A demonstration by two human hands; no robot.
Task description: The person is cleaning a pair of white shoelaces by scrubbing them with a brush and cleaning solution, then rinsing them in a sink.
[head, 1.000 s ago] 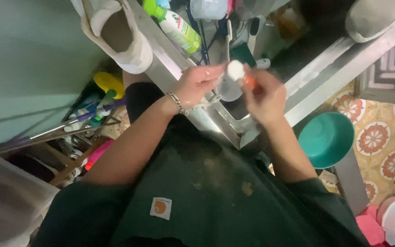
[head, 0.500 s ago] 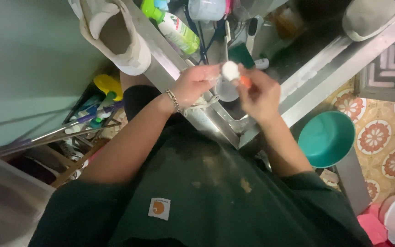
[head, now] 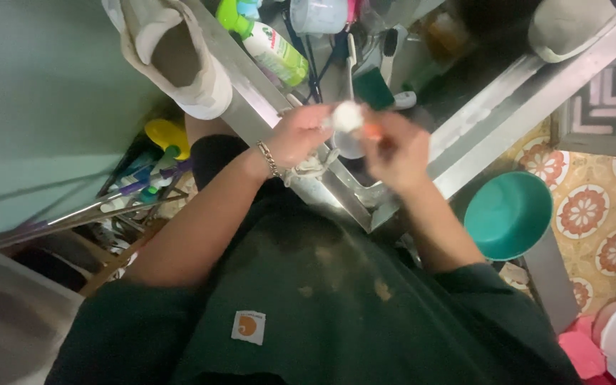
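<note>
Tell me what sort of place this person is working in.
Most likely a cramped home washing-up corner, kitchen or washroom. A steel sink sits under the hands, a green-and-white squeeze bottle lies on its rim, and a teal plastic basin rests by a patterned tile floor.

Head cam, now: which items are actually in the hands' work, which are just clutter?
In hand:
left hand
right hand
white foamy lump
orange piece

Lying about:
green-capped bottle
teal basin
pale shoe
yellow bottle
steel sink rim
</note>
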